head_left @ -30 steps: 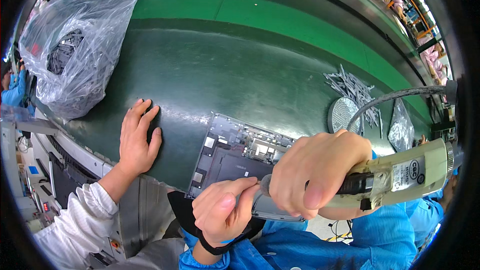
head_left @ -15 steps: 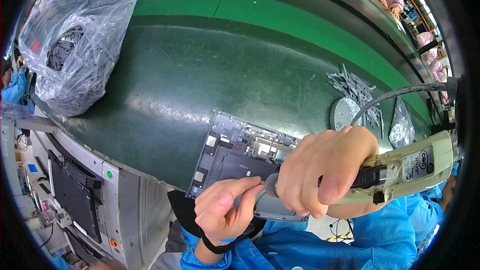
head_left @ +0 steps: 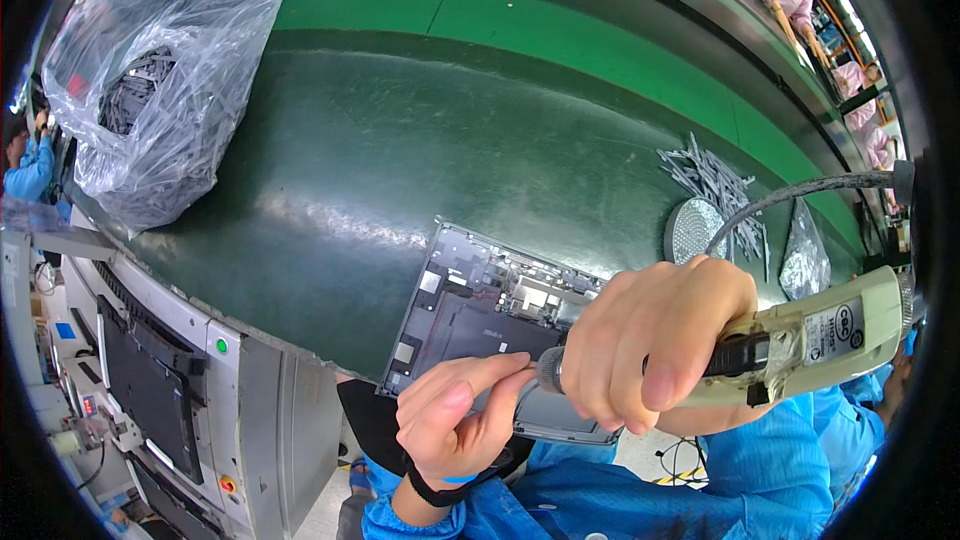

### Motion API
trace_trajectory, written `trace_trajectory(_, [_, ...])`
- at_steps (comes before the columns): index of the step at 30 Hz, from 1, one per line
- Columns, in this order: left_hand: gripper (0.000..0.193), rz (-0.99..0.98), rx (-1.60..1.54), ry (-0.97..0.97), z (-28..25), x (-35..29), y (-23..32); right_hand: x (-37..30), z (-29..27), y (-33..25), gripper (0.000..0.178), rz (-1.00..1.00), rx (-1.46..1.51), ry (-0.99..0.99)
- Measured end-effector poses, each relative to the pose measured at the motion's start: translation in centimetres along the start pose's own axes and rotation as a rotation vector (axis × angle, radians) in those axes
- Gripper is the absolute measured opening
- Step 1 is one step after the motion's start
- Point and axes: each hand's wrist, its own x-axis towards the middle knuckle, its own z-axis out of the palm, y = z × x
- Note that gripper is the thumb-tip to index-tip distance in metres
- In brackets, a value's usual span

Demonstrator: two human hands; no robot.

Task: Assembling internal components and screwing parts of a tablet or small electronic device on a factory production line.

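My right hand (head_left: 650,340) is wrapped around a cream-coloured electric screwdriver (head_left: 835,330) with a black switch lever and a knurled grey nose. The tool lies nearly level, its nose toward the left. At that nose, the thumb and forefinger of my left hand (head_left: 455,415) pinch the thin screwdriver bit (head_left: 534,366); the bit's tip is hidden by the fingers. Under both hands is an opened flat electronic device (head_left: 440,315), tablet-like, with a dark battery area and exposed circuit boards. It rests at the near edge of the bench, partly covered by my hands.
A green-topped bench (head_left: 380,140) stretches ahead. A clear plastic bag (head_left: 185,155) of grey strips stands at the left. At the right are loose grey strips (head_left: 705,175), a round dish of small pieces (head_left: 690,225), another bag (head_left: 803,255) and the screwdriver's cable (head_left: 800,185). A grey machine (head_left: 260,410) stands left.
The whole view has shifted slightly, with bag and device a little farther right in it. Both hands keep their hold, and the device stays beneath them.
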Motion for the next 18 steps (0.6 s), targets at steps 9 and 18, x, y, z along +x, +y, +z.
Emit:
trace_trajectory(9, [0.080,-0.007,-0.038,-0.007,-0.1,-0.3,-0.8,0.3,0.0,0.6,0.037,-0.092,0.064,-0.014])
trace_trajectory(18, [0.090,-0.036,-0.039,0.030,-0.1,-0.5,-0.2,0.5,-0.3,0.8,0.032,-0.152,0.074,-0.116])
